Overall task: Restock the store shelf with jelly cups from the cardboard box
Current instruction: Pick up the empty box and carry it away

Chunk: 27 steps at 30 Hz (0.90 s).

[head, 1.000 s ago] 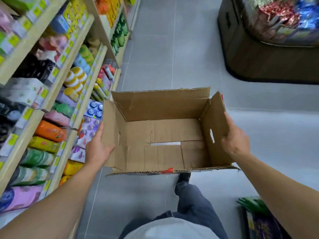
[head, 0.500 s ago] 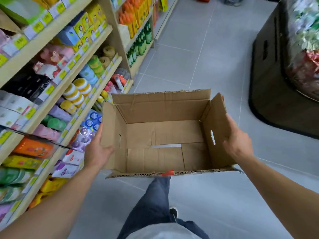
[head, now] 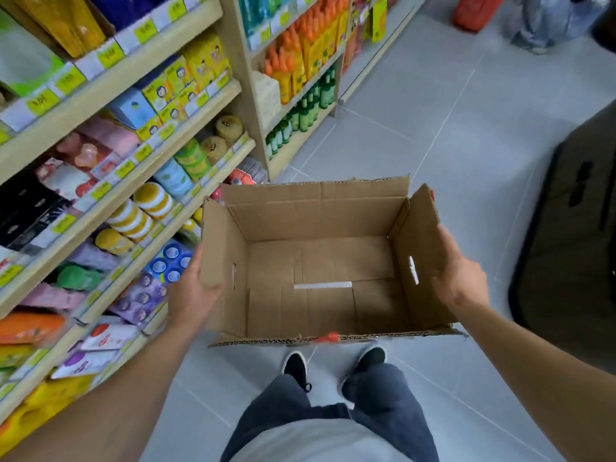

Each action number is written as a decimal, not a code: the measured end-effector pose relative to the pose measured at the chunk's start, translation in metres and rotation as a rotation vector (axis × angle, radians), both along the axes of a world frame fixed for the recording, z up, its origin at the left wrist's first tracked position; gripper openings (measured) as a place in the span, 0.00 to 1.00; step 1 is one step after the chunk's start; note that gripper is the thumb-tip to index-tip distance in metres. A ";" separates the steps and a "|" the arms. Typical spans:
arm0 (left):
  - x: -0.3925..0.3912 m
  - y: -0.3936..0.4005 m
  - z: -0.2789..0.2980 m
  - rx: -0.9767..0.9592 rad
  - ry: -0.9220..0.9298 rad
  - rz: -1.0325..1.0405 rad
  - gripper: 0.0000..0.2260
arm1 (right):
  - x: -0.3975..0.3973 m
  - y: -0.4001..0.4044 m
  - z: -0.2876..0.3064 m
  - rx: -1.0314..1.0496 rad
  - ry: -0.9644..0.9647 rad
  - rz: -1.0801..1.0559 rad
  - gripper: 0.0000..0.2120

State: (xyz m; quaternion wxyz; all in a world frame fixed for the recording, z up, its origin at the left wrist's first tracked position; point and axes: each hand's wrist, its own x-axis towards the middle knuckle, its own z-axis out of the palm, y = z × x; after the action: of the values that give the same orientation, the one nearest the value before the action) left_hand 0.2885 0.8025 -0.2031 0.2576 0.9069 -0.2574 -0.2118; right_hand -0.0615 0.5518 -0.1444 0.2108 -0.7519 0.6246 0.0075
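An open cardboard box (head: 320, 258) hangs in front of me at waist height, and nothing lies inside it. My left hand (head: 195, 291) grips its left wall, with the thumb over the top edge. My right hand (head: 458, 278) holds the right wall from outside, its fingers hidden behind the cardboard. Packs of jelly cups (head: 170, 261) with blue lids, and purple ones below them, sit on a low shelf (head: 186, 215) just left of the box.
Wooden store shelving (head: 110, 85) full of packaged goods runs along the left. A dark display stand (head: 573, 235) rises on the right. Grey floor tiles (head: 433, 121) stretch ahead. My two black shoes (head: 296, 365) stand below the box. A person's legs show at the far top right.
My view has lifted and moved forward along the aisle, so more shelving shows ahead. Both feet now stand side by side. The box stays held in both hands.
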 end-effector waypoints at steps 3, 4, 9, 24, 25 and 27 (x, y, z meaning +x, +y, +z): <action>-0.009 -0.044 -0.009 -0.034 0.033 0.082 0.45 | 0.014 -0.071 -0.009 0.007 0.016 0.070 0.42; -0.014 -0.060 -0.012 -0.038 0.044 0.117 0.45 | 0.017 -0.096 -0.012 0.016 0.015 0.088 0.41; -0.046 -0.142 -0.020 -0.023 0.007 0.244 0.44 | 0.029 -0.219 -0.018 0.025 0.017 0.240 0.40; -0.020 -0.322 -0.072 0.048 0.123 0.588 0.42 | 0.174 -0.472 -0.080 0.032 0.118 0.524 0.42; -0.013 -0.333 -0.080 0.064 0.135 0.602 0.42 | 0.187 -0.482 -0.089 0.026 0.139 0.544 0.42; -0.002 -0.354 -0.096 0.110 0.149 0.618 0.41 | 0.213 -0.504 -0.108 0.030 0.177 0.578 0.42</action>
State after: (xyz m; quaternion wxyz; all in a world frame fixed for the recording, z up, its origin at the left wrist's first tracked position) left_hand 0.2864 0.4490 -0.2996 0.2786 0.9367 0.0613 -0.2029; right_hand 0.1512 0.0479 -0.2524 0.1555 -0.8917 0.4006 0.1420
